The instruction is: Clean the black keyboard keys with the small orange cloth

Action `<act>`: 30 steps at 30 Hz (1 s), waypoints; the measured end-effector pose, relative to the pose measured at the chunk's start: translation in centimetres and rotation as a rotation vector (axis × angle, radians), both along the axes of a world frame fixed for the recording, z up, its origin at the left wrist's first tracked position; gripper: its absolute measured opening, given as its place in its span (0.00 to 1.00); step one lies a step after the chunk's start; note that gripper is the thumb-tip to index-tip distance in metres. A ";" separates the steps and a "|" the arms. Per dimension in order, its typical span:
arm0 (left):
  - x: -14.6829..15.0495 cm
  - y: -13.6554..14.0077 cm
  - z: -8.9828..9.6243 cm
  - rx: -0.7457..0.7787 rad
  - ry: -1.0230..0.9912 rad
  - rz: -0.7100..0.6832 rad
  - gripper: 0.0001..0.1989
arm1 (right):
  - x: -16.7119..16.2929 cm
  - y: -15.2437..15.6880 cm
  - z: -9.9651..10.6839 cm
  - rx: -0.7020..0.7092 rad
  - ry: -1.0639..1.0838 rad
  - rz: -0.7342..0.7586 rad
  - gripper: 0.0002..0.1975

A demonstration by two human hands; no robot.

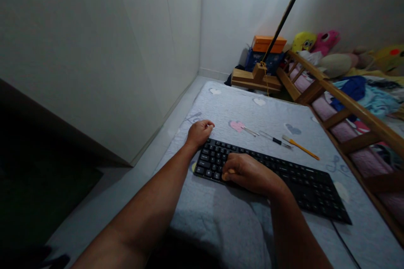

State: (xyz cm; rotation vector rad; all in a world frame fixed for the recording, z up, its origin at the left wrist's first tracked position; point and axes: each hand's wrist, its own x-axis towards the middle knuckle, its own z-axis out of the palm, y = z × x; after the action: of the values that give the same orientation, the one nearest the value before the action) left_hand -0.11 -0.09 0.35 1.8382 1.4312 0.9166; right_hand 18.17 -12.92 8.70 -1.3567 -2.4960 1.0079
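A black keyboard (296,178) lies at a slant on the heart-patterned cloth (221,214). My right hand (249,174) is over its left half, fingers closed around a small orange-yellow thing (232,171). Most of that thing is hidden by the fingers, and its kind does not show. At the keyboard's far left corner rests my left hand (199,132), with curled fingers and nothing visible in them. Beyond the keyboard lie some thin white sticks like cotton swabs (250,130), a thin metal tool with a black grip (277,141) and an orange-handled brush (301,148).
A cable (345,243) runs from the keyboard toward the near right. Along the right stands a wooden rail (360,111), with bedding and plush toys behind it. A lamp on a wooden base (255,77) stands past the far edge; a pale panel (142,50) rises on the left.
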 end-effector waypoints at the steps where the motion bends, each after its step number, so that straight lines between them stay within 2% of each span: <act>1: 0.0 0.0 -0.1 -0.003 0.001 0.001 0.16 | 0.0 0.4 -0.1 0.037 -0.009 -0.052 0.07; 4: 0.0 0.1 -0.2 0.004 -0.002 -0.001 0.16 | -0.6 2.0 -0.5 0.193 -0.041 -0.250 0.07; 7: 0.0 0.0 -0.1 0.007 0.000 0.001 0.16 | -1.5 3.7 -1.2 0.307 -0.072 -0.337 0.08; 14: 0.0 -0.1 0.0 0.017 -0.023 -0.004 0.15 | -3.4 5.0 -2.1 0.352 -0.197 -0.325 0.10; 22: -0.1 -0.2 0.0 0.009 -0.016 -0.001 0.15 | -1.7 4.2 -1.3 0.322 -0.296 -0.329 0.11; 30: 0.0 -0.4 0.3 -0.001 -0.012 0.000 0.16 | -2.6 4.3 -2.1 0.380 -0.224 -0.353 0.12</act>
State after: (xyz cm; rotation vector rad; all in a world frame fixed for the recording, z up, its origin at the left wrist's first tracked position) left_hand -0.15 -0.46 0.67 1.8293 1.4240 0.9256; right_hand 15.55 -8.65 6.57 -1.7614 -2.3047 0.3072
